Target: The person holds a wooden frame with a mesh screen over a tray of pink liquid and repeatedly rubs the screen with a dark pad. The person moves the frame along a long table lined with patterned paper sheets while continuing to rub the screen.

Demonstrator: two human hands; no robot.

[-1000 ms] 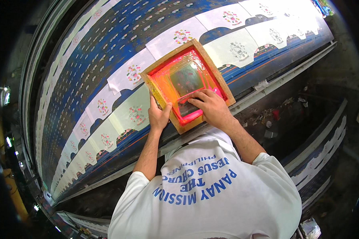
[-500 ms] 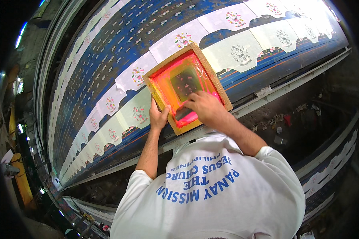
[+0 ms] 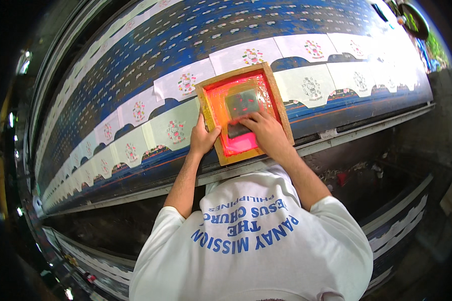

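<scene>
A wooden screen-printing frame (image 3: 280, 105) lies on a row of white cut pieces, its inside smeared with bright pink and orange ink. A greyish see-through mesh window (image 3: 243, 102) shows in its middle. My left hand (image 3: 203, 139) grips the frame's left side, thumb over the rim and fingers down the outer edge. Inside the frame, my right hand (image 3: 267, 131) is closed on a dark squeegee (image 3: 237, 131), which rests on the inked mesh just below the window. Whatever print lies under the frame is mostly hidden.
A long blue, ink-stained printing table (image 3: 186, 42) curves across the view. White pieces left of the frame carry coloured prints (image 3: 176, 131); near-row pieces to the right show dark outline prints (image 3: 312, 88). A metal rail (image 3: 356, 128) edges the table, with scraps (image 3: 342, 178) below it.
My right hand has drawn the squeegee a little up inside the frame, and it now lies more level. My left hand keeps its grip on the frame's side. The whole view has shifted slightly.
</scene>
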